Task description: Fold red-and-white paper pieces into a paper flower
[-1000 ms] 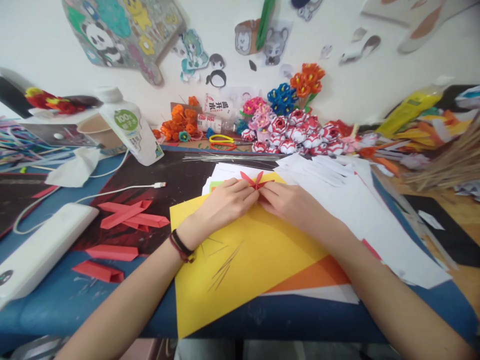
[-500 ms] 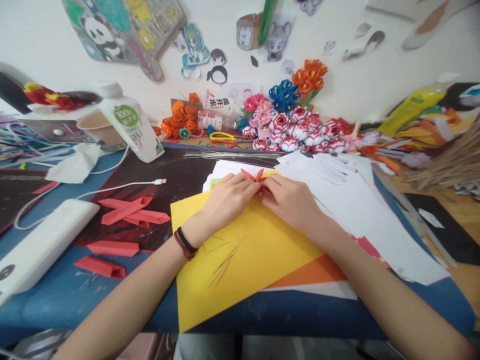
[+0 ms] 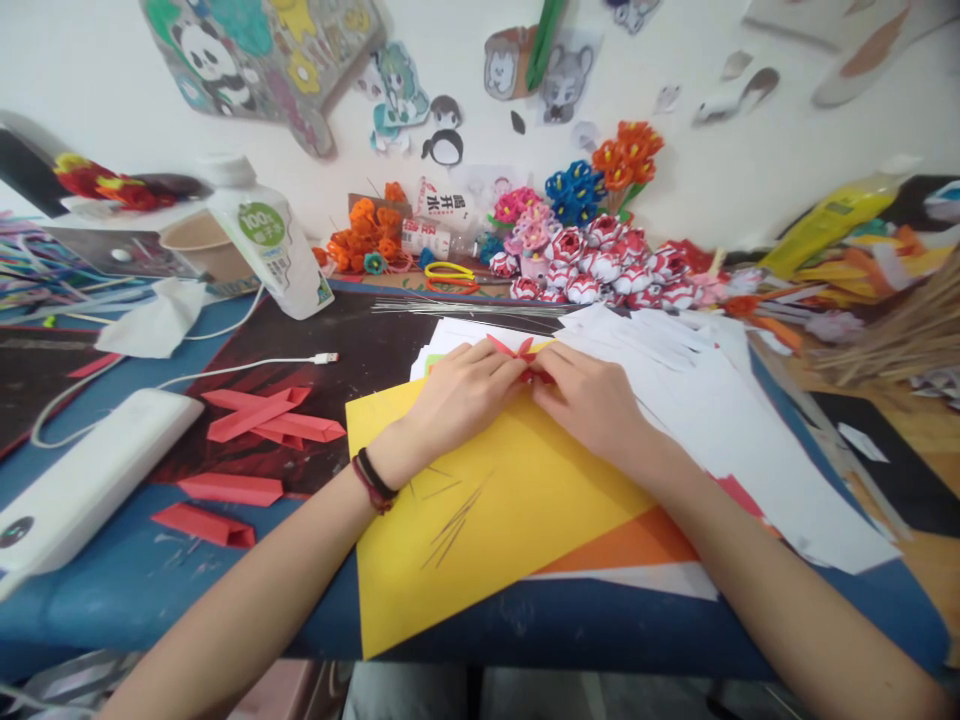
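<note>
Head | your left hand (image 3: 466, 392) and right hand (image 3: 589, 395) pinch red paper (image 3: 502, 346), 12 o'clock, now hiding more | shaping seemingly unfinished

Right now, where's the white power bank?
The white power bank lies on the left in the head view, just left of the folded red papers.

Blue table (image 3: 135, 575) — power bank (image 3: 97, 480), red papers (image 3: 206, 525)
</note>
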Available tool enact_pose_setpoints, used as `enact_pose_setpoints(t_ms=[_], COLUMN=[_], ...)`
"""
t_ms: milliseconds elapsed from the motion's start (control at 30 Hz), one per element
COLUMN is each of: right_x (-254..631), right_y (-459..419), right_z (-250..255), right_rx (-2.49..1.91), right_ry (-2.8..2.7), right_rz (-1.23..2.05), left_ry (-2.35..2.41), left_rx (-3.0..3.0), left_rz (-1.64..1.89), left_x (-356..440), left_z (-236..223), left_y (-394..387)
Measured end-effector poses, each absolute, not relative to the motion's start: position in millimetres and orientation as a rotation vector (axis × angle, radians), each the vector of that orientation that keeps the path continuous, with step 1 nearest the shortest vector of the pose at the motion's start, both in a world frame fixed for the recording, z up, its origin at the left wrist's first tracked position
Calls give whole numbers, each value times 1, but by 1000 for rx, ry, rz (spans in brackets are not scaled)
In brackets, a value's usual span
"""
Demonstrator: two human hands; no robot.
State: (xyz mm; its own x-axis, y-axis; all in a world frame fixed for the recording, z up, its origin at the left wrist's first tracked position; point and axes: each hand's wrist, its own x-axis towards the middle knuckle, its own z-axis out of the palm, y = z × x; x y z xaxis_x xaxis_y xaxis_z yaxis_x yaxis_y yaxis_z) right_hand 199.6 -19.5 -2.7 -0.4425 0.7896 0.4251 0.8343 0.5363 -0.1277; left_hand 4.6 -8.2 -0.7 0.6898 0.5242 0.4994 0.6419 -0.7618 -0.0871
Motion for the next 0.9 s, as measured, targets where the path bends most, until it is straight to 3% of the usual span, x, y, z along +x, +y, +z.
enact_pose_setpoints(t_ms=[467,900], right_x=[198,192], right_y=[-20,-25], right_z=[-3,-3], right_rx=[-1317,-1279], right_ry=[-2343,-2293], right_rz=[-138,44], left_ry=[-931,-1032], left_rx=[-2516,-2472], left_rz=[-610,-776], left_x=[8,9], left_z=[-5,-2], left_y=[-11,-15])
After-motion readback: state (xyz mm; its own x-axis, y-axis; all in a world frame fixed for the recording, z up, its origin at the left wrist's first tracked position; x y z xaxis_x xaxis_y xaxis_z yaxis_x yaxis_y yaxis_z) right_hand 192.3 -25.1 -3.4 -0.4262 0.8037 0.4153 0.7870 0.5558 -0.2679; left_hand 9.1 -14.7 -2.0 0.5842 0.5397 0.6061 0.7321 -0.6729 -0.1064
